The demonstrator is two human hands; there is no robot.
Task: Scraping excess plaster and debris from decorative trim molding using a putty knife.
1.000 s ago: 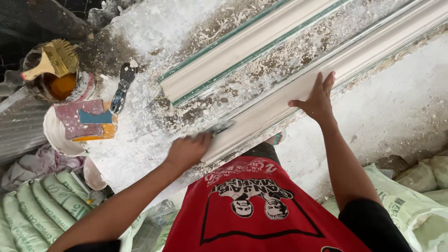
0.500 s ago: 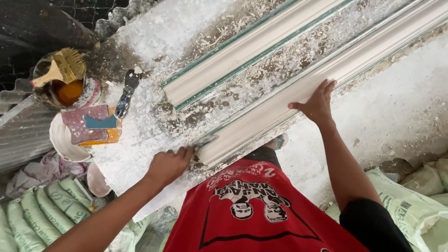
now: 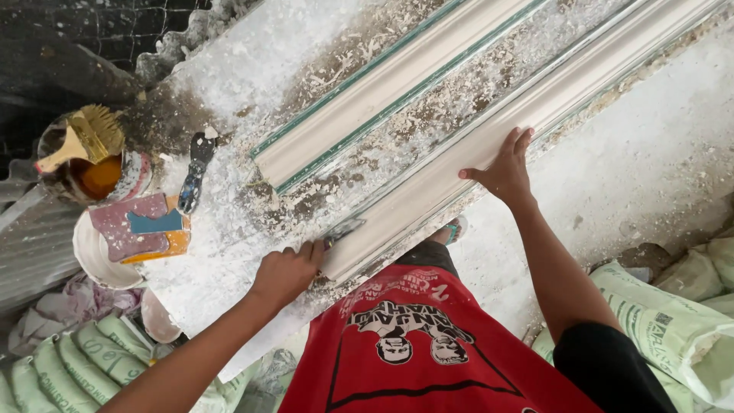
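Note:
A long white plaster moulding (image 3: 489, 126) lies diagonally on a plaster-caked workbench (image 3: 229, 252). My right hand (image 3: 505, 170) rests flat on its near edge, fingers spread. My left hand (image 3: 287, 269) is closed on a small metal scraper (image 3: 342, 229), whose blade touches the near end of the moulding. A second moulding with green edges (image 3: 382, 95) lies parallel, farther back.
At the left stand a tin with a yellow-bristled brush (image 3: 84, 145), a white bowl (image 3: 95, 256) holding coloured plastic cards, and a putty knife (image 3: 195, 168). Filled sacks lie at the lower left (image 3: 61, 367) and lower right (image 3: 665, 321). Plaster crumbs cover the bench.
My left hand slid back along the moulding's end and then forward again with the scraper. My right hand stayed pressed on the moulding; the view shifted slightly.

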